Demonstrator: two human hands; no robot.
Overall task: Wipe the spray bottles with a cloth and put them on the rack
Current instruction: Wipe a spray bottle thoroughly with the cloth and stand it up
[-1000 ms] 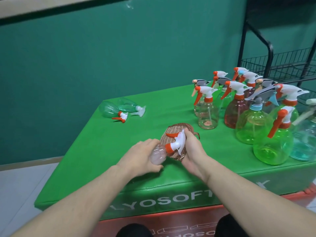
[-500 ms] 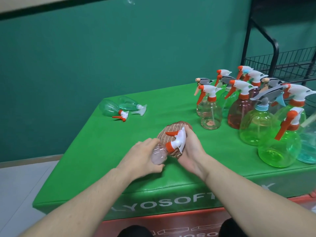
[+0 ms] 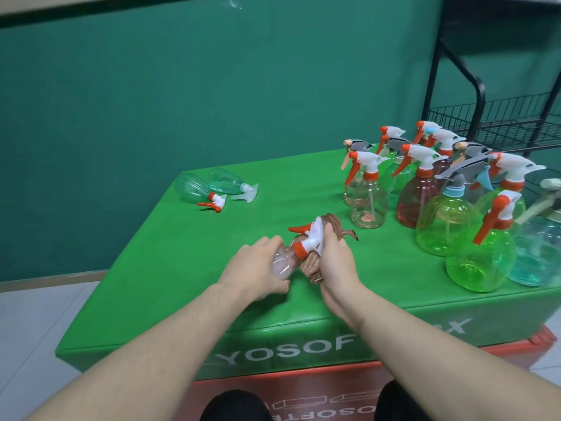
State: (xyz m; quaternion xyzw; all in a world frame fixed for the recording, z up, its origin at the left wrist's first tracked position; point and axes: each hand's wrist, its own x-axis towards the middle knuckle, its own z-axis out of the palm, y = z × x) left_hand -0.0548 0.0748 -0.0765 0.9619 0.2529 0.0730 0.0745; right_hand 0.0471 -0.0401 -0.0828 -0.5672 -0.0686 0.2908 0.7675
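A small clear pinkish spray bottle (image 3: 282, 262) with a white head and orange trigger lies tilted over the green table (image 3: 170, 268). My left hand (image 3: 258, 271) grips its body. My right hand (image 3: 334, 262) holds a brown cloth (image 3: 309, 265) bunched against the bottle's white spray head. Several upright spray bottles (image 3: 437, 208), green, pink, clear and blue, crowd the table's right side. Two green bottles (image 3: 209, 186) lie on their sides at the far left. A black wire rack (image 3: 498, 123) stands behind the table at the right.
A green wall runs behind the table. Pale floor tiles (image 3: 30, 329) show at the left. An orange-red base (image 3: 303, 390) with white print sits below the table's front edge, where my knees show.
My right hand with the cloth has shifted along the spray head, and the cloth is more bunched. The view has drifted slightly left.
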